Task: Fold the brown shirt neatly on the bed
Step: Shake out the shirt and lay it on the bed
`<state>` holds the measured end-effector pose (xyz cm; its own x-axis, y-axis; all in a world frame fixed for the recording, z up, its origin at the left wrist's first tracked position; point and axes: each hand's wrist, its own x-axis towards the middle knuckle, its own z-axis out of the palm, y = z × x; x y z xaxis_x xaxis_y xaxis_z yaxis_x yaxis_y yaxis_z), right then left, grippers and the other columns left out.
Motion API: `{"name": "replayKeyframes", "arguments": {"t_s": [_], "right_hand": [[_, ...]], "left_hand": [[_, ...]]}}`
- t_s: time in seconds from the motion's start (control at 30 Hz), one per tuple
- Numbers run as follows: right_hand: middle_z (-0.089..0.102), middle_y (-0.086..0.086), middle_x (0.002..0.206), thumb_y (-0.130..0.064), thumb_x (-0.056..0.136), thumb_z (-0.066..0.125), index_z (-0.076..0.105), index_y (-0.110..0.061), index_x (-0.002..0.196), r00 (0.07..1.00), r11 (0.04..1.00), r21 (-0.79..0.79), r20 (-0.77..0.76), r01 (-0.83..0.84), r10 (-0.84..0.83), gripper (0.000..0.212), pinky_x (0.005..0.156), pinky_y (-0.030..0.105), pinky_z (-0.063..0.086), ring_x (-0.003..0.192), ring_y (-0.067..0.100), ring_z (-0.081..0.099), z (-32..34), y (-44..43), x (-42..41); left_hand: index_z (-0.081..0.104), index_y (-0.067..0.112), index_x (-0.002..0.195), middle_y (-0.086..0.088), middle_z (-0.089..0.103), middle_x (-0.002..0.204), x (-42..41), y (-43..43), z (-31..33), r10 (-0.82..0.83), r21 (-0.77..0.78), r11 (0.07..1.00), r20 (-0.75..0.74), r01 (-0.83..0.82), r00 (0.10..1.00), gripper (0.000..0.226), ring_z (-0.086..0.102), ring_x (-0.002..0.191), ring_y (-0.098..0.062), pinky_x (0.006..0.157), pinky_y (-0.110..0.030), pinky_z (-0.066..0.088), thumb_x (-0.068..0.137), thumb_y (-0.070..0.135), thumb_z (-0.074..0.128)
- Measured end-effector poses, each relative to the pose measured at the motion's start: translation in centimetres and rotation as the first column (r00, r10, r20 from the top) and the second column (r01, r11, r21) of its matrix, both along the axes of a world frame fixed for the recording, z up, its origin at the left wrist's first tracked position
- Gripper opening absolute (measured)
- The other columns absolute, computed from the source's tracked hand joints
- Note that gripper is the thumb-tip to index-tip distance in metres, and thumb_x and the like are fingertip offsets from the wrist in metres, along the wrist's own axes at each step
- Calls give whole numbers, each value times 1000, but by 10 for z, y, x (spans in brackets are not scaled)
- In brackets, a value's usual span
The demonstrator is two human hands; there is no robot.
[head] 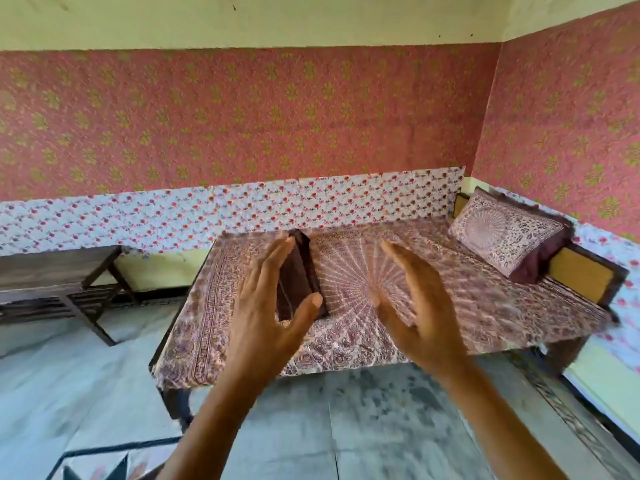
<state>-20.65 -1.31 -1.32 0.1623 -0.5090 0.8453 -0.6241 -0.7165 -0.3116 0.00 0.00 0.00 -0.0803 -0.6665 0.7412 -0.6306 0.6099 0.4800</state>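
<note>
Head view: the brown shirt (pixel 298 275), a dark folded slab, lies on the bed (pixel 450 306) at 11 o'clock; left hand (pixel 266 313) and right hand (pixel 412 306) hover empty, fingers spread.

1 shirt (pixel 298 271), 1 pillow (pixel 506 233), 2 hands (pixel 268 306) (pixel 414 306)
</note>
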Motion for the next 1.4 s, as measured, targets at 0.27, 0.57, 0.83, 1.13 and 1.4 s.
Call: {"name": "replayKeyframes", "arguments": {"t_s": [0.27,0.57,0.83,1.13,1.4], "right_hand": [[43,-4,142,-41,87,49,38,-11,139,995,953,300,100,-29,-1,61,108,31,33,133,7,37,-66,-13,2],[47,-3,138,-40,88,48,42,-10,136,996,911,411,83,-22,-13,57,106,18,29,129,1,39,-96,-113,-23],[45,-10,134,-45,88,43,43,-12,135,997,912,408,72,-32,3,57,106,16,29,125,0,41,-102,-239,-60],[49,0,136,-40,89,47,43,-12,134,994,893,436,43,-111,103,53,104,31,39,125,9,46,-125,-385,-44],[47,-7,137,-44,88,47,41,-19,134,992,853,508,95,-118,81,53,105,31,39,125,3,45,-145,-524,10]], "left_hand": [[44,25,132,8,52,133,-3,-20,-62,17,145,989,-99,-2,995,56,45,129,-15,103,-38,39,81,46,53],[45,22,132,11,49,127,-27,-123,-96,35,271,962,-61,-17,998,58,43,116,2,92,2,27,82,50,54],[43,25,134,12,49,129,-58,-240,-104,110,338,937,-36,-91,993,64,47,117,-4,89,-18,34,79,56,51],[47,18,130,14,49,124,-39,-361,-118,209,354,917,-32,-184,977,63,47,115,-4,91,-24,34,78,53,49],[44,26,132,16,47,128,21,-509,-145,191,406,901,-58,-152,980,60,46,122,-8,97,-30,36,80,56,48]]}}
